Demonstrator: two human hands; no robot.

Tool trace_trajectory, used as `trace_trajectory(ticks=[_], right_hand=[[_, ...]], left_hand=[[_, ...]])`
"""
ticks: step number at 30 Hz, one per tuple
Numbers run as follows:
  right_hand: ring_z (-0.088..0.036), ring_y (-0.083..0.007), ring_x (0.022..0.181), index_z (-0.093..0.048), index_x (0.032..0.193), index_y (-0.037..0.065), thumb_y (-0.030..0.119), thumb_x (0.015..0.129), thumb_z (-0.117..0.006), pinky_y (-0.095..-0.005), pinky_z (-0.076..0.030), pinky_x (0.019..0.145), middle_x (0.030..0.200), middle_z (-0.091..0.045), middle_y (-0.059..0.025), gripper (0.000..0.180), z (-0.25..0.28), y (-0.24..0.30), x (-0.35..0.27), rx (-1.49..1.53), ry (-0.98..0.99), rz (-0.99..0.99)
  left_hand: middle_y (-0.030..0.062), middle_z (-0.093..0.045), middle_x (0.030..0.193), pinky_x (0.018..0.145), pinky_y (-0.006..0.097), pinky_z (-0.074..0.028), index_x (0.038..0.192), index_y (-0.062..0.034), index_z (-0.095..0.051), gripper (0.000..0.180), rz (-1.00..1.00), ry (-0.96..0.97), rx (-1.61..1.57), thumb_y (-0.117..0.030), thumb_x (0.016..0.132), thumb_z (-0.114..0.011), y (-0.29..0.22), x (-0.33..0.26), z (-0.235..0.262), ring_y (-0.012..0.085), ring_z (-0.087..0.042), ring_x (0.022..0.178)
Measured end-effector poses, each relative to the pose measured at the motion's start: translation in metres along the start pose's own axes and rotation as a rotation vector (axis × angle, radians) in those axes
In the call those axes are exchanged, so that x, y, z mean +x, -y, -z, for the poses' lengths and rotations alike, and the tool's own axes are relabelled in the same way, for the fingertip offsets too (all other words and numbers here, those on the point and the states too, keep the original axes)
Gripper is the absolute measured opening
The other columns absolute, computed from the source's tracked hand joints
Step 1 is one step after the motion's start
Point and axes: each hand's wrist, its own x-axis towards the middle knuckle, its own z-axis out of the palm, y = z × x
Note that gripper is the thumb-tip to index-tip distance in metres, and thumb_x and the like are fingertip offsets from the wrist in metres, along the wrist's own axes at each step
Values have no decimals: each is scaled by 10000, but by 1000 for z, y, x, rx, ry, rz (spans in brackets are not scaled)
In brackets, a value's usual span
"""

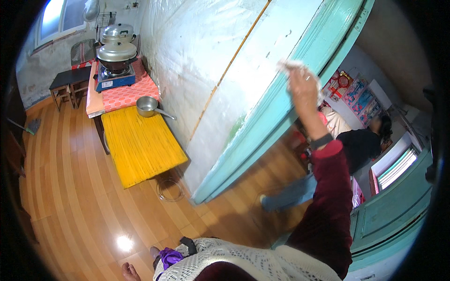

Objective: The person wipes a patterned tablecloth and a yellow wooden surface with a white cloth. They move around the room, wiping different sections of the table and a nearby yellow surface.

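My right hand is raised high against the white wall, right beside the turquoise door frame. It grips a crumpled white cloth pressed to the wall surface. A dark watch sits on that wrist above a maroon sleeve. My left hand is out of sight.
A yellow-covered table stands along the wall with a metal saucepan on it. Beyond is an orange-checked table with a blue gas stove and lidded pots. Another person in black stands in the doorway. A wire coil lies on the wooden floor.
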Motion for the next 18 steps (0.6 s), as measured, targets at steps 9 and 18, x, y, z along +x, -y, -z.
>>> trace_trajectory(ticks=[9, 18], right_hand=[[-590, -263, 1003, -576, 1002, 48, 4, 710, -684, -412, -473, 865, 1012, -596, -100, 314, 2, -55, 25, -124, -47, -78], [-579, -305, 1040, -591, 1106, 82, 88, 827, -561, -439, -472, 850, 1132, -598, -87, 280, -8, -128, 86, -367, -129, -1]], left_hand=[[246, -599, 1129, 934, 405, -451, 1176, 90, -541, 394, -49, -4, 4, -240, 963, -522, -2, 3, -2, 339, -572, 1053], [135, -619, 854, 685, 309, -485, 1019, 60, -587, 210, -15, -72, -85, -120, 917, -552, -35, -17, 8, 196, -586, 755]])
